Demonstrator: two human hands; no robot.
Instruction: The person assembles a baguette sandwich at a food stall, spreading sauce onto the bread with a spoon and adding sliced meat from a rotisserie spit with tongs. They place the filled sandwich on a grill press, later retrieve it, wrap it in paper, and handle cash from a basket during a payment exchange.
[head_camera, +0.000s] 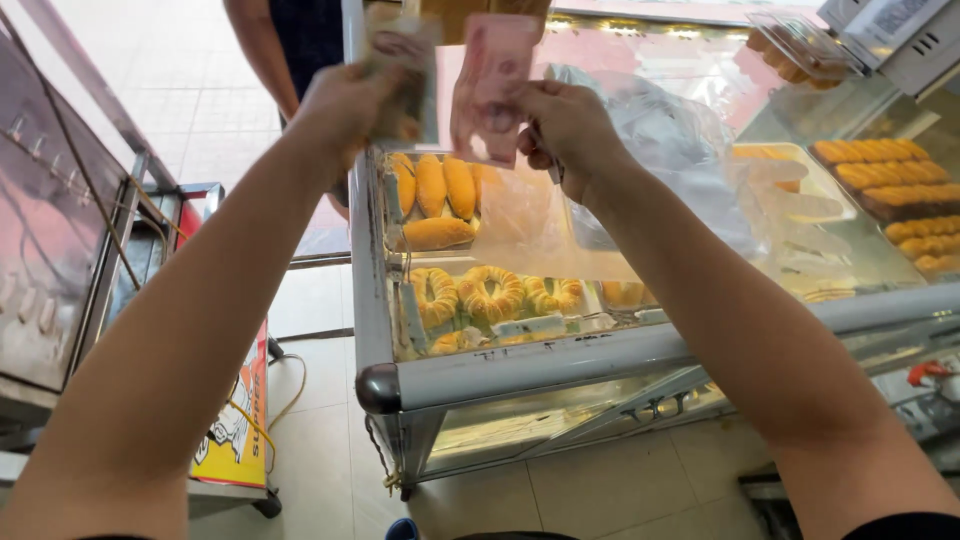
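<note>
Both hands are raised above the glass display counter (520, 355), arms stretched forward and upward from the lower corners of the view. Left hand (345, 105) is clenched around a greenish wad of banknotes (405, 75), knuckles toward the camera and forearm rising diagonally from the lower left. Right hand (565, 125) pinches a pink banknote (490, 85) between thumb and fingertips, and its lower fingers seem to grip the top of a clear plastic bag (560, 225) that hangs down over the counter's glass; the forearm runs down to the lower right.

Motion blur smears the greenish notes, so their number and print cannot be made out, and the top of the wad is cut off by the upper edge of the view. Exactly how the bag is gripped is hidden behind the right hand. A second person (290, 45) stands beyond the counter's far left corner, visible only as an arm and dark clothing.

Held upright, the pink banknote has its long axis near vertical and slightly tilted, its face toward the camera, just right of the greenish wad and above the counter's far left part. Under the glass lie oblong golden loaves (435, 190) at the far left and ring-shaped pastries (490, 295) nearer the front edge.
</note>
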